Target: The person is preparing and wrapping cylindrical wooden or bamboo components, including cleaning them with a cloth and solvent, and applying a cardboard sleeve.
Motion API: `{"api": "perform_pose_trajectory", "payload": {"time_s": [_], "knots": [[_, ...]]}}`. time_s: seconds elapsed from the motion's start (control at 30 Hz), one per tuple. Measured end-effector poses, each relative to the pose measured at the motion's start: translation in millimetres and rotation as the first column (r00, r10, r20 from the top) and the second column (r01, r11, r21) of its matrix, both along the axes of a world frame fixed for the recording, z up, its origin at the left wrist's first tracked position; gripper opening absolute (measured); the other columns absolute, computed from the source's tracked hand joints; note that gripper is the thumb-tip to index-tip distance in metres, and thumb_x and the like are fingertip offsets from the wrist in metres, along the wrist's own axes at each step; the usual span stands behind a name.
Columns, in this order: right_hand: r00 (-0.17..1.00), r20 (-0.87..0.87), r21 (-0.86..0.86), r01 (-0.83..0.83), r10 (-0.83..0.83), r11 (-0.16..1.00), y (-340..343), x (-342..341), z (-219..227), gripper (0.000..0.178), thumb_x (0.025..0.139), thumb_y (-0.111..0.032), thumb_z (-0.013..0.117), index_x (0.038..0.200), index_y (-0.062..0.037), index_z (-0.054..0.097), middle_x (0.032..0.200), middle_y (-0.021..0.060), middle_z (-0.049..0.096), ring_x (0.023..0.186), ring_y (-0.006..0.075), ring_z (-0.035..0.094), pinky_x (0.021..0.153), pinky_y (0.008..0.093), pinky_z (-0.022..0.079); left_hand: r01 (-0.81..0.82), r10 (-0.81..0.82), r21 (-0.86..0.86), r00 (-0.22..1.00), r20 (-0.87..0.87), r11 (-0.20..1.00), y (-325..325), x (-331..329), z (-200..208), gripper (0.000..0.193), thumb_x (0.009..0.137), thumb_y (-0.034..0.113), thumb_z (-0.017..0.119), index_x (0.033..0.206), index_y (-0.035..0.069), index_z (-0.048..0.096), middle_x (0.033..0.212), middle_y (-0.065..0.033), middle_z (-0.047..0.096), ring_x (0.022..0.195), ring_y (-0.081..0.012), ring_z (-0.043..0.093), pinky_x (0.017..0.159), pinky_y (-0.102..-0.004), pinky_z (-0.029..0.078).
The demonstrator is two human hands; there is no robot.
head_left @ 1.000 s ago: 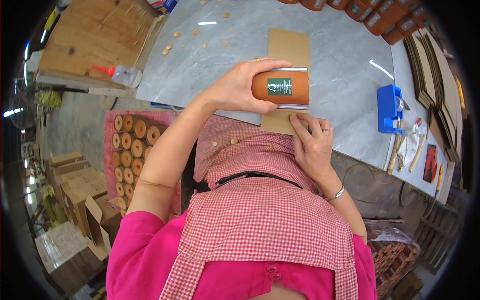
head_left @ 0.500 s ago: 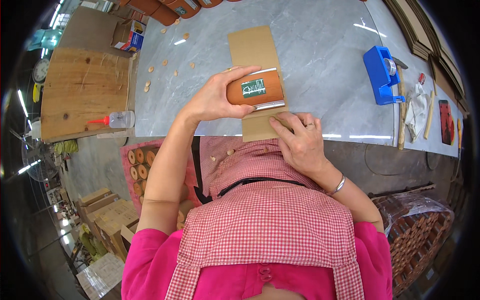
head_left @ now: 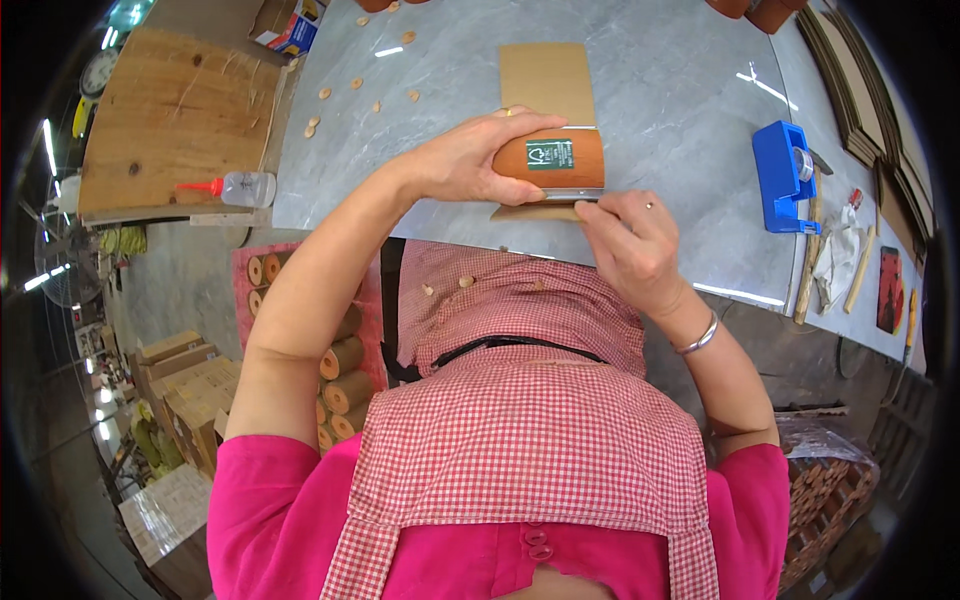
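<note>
On the grey marbled table lies a rounded orange-brown block [head_left: 580, 155] with a green label and silvery edges. My left hand [head_left: 480, 160] grips it from its left, thumb on the near edge and fingers over the far edge. Under it runs a tan cardboard strip [head_left: 546, 80], its far part flat on the table. The strip's near end is tilted up alongside the block. My right hand [head_left: 640, 245], fingers closed in a pinch, holds that near cardboard edge close to the block's near right corner. A bracelet is on my right wrist.
Small wooden discs [head_left: 357, 84] lie scattered at the left. A glue bottle [head_left: 245, 188] with a red tip lies by a wooden board [head_left: 180, 120]. At the right are a blue tape dispenser [head_left: 785, 175], a white cloth [head_left: 838, 250] and a phone [head_left: 889, 290].
My right hand has lifted the cardboard's near end from flat to tilted, its fingers now pinched on the edge. The head view has shifted; my left hand still holds the block.
</note>
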State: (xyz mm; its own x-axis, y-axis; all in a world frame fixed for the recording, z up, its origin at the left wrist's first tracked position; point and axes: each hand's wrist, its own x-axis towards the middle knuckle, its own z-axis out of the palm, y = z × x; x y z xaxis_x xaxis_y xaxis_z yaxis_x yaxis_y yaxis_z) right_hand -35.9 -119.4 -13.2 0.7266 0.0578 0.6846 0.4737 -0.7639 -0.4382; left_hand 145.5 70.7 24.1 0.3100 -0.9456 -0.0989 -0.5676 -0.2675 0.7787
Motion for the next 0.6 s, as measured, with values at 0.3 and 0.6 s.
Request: {"api": "perform_pose_trajectory", "payload": {"time_s": [0.3,0.6], "knots": [[0.991,-0.085,-0.074,0.093,-0.099,0.993,-10,18,29,0.041,0.071,-0.007,0.082,0.109,-0.0051,0.068,0.114,0.0123,0.065,0.098,0.0284,0.062,0.087,0.0409,0.046,0.068,-0.068,0.008,0.998,-0.012,0.998,0,5,-2,0.075,0.089,0.036,0.076,0.15,0.008,0.045,0.141,-0.0153,0.054,0.131,-0.0317,0.051,0.111,-0.0402,0.042],[0.95,-0.302,0.034,-0.069,0.076,0.997,-27,36,18,0.063,0.075,-0.013,0.083,0.134,-0.0057,0.062,0.135,0.0168,0.062,0.123,0.0358,0.059,0.105,0.0438,0.046,-0.051,0.048,-0.066,0.997,-0.055,0.997,4,3,-14,0.076,0.089,0.046,0.073,0.15,0.008,0.046,0.143,-0.0155,0.051,0.136,-0.0323,0.047,0.113,-0.0426,0.039]]}}
